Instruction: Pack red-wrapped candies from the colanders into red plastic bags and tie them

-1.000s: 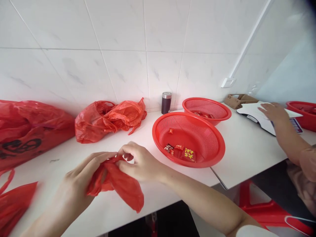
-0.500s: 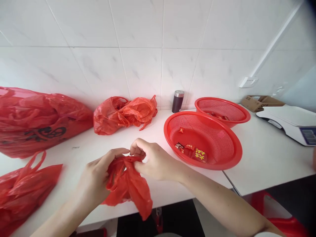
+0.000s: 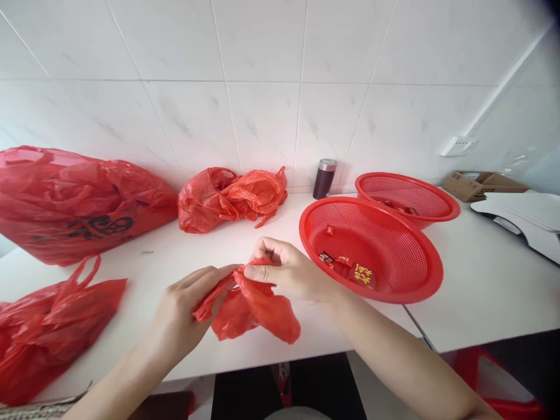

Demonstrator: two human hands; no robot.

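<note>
Both my hands grip one small crumpled red plastic bag (image 3: 251,309) just above the front part of the white counter (image 3: 481,291). My left hand (image 3: 186,309) pinches its left side, fingers closed on the film. My right hand (image 3: 289,271) pinches the bag's top edge between thumb and fingers. The bag hangs loosely below both hands. Just right of my right hand stands a red mesh basket (image 3: 406,280) holding a few small wrapped sweets (image 3: 350,268).
A second red basket (image 3: 429,198) stands behind the first. A dark canister (image 3: 324,179) stands by the tiled wall. Red plastic bags lie at the back centre (image 3: 230,198), far left (image 3: 74,201) and front left (image 3: 48,326). A white scale (image 3: 522,219) and a cardboard box (image 3: 481,182) are at right.
The view has shifted left, so everything slid right. Another person's hand on the scale has left the view. My hands have kept working the small red bag, now bunched lower.
</note>
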